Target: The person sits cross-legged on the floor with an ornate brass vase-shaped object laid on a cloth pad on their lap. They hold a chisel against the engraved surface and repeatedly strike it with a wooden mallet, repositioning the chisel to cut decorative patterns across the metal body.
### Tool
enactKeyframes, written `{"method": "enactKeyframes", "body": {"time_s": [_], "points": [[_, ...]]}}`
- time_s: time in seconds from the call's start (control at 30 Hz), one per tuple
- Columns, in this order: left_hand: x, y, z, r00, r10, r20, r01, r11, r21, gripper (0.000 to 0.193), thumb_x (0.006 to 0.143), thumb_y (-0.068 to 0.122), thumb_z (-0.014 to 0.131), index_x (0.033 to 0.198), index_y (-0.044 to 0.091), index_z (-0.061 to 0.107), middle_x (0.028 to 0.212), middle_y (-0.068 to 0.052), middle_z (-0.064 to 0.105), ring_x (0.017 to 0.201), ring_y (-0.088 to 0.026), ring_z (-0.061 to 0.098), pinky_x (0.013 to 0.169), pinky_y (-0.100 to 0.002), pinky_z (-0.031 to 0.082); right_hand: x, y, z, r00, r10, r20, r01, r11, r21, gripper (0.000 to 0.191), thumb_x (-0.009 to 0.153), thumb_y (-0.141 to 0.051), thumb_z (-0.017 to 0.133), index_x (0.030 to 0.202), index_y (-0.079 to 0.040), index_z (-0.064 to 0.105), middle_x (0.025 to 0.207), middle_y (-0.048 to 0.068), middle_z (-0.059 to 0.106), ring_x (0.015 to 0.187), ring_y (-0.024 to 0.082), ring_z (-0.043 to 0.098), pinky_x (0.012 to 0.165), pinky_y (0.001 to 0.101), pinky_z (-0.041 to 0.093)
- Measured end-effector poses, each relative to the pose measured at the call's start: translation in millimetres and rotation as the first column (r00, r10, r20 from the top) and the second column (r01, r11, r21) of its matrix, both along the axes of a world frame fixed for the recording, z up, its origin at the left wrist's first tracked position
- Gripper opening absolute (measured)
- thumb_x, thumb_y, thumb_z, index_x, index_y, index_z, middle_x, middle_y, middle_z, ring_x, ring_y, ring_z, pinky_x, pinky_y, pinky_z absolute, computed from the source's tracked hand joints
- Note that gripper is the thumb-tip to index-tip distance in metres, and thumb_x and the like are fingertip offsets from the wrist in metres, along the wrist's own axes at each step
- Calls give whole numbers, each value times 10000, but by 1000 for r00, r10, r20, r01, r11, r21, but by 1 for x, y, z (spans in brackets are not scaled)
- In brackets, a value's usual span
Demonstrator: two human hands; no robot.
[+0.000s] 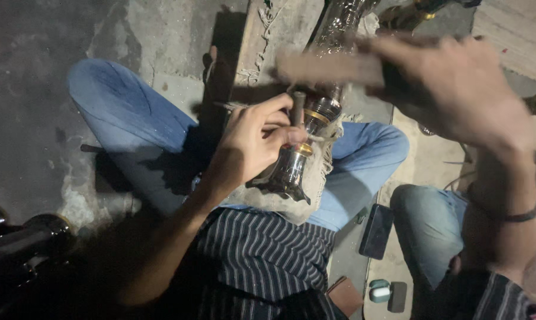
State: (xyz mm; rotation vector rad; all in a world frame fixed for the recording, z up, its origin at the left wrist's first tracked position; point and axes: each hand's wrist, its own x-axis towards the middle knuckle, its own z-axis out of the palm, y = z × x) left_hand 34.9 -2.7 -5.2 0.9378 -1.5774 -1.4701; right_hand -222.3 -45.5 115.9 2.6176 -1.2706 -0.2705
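I am sitting cross-legged on the concrete floor [37, 77], and my left hand [253, 139] is reaching in from the lower left with the forearm angled up toward the middle. Its fingers are curling closed around a short dark punch [298, 106], which I am holding upright with its lower end pressed against the shiny metal piece [300, 154] (silver with brass-coloured bands). That piece is lying tilted across my lap on a scrap of burlap cloth [315, 189], its flared foot pointing down toward my striped shirt [262, 255].

My right hand [451, 89] is raised high on the right, the wrist bending and the back of the hand facing the camera. It is closing on a wooden mallet [330, 68], whose pale head is blurring out to the left, above the punch and apart from it.

A dark phone [376, 231] is lying on the floor just beside my right knee, with a small pale green case [379, 291] near it.
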Motion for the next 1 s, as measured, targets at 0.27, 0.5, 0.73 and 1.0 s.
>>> {"method": "enactKeyframes", "body": {"time_s": [0.27,0.5,0.73,1.0], "points": [[1,11,-1,993,118,-21,-118,993,21,230,912,91,750,1046,-48,625,887,-143,792,855,-158,794,758,-271,631,2,-18,3,986,88,-141,-89,996,-3,386,1063,-387,582,1428,-265,553,592,27,562,482,149,505,438,317,386],[7,20,-14,984,173,-30,-175,981,-79,191,968,128,733,1057,-13,639,927,-134,797,862,-147,794,784,-273,638,2,-2,-1,995,101,-15,-102,975,-195,743,966,-432,697,1636,-186,495,998,88,710,798,239,661,687,363,513],[30,8,-26,909,253,-332,-217,966,140,221,1042,121,664,1192,-13,571,1109,-173,739,1045,-207,730,924,-300,608,-12,63,-72,638,-283,716,300,948,108,715,830,-9,833,1471,-22,518,1250,187,692,1023,278,665,893,426,531],[22,4,-27,935,51,-352,-37,998,48,309,976,110,731,1210,-5,565,1052,-101,729,1007,-173,757,919,-288,638,-19,115,-248,-234,-338,911,619,671,408,396,925,-62,837,1218,25,585,1018,69,669,935,139,635,890,304,524]]}}
